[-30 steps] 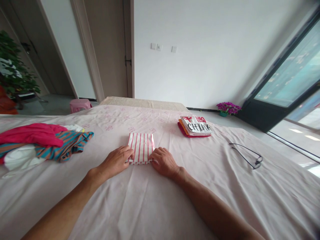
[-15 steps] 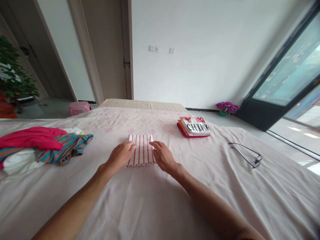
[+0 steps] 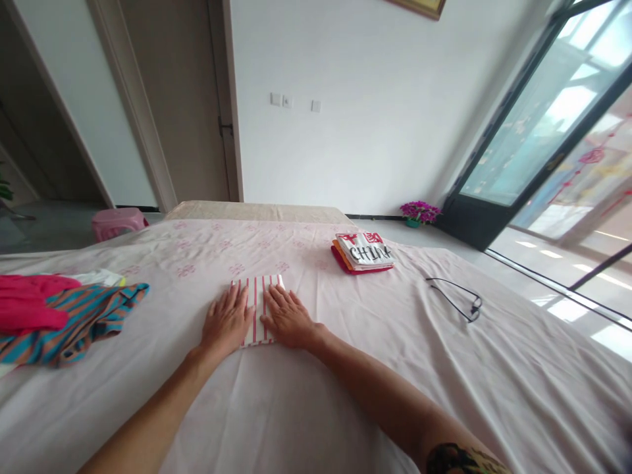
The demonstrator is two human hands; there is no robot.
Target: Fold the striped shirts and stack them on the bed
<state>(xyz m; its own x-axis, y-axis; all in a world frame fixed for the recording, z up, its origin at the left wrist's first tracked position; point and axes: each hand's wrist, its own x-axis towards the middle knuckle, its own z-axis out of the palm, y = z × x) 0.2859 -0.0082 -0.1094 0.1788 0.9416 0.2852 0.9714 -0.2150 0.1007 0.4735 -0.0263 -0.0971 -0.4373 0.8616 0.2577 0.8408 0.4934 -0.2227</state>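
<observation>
A folded white cloth with red stripes (image 3: pixel 257 296) lies on the pale pink bedsheet (image 3: pixel 316 382) in front of me. My left hand (image 3: pixel 226 322) lies flat on its left half with the fingers stretched out. My right hand (image 3: pixel 288 317) lies flat on its right half, fingers spread. Both palms press down on the cloth, and only a strip of it shows between them. Neither hand grips anything.
A stack of folded shirts (image 3: pixel 363 250) with a "CHINA" print on top sits at the back right. A black clothes hanger (image 3: pixel 457 299) lies to the right. Loose pink and striped clothes (image 3: pixel 59 313) are piled at the left. A pink stool (image 3: pixel 116 222) stands beyond the bed.
Both hands have moved from the sides of the striped cloth onto its top and now lie flat. The camera has turned a little to the right.
</observation>
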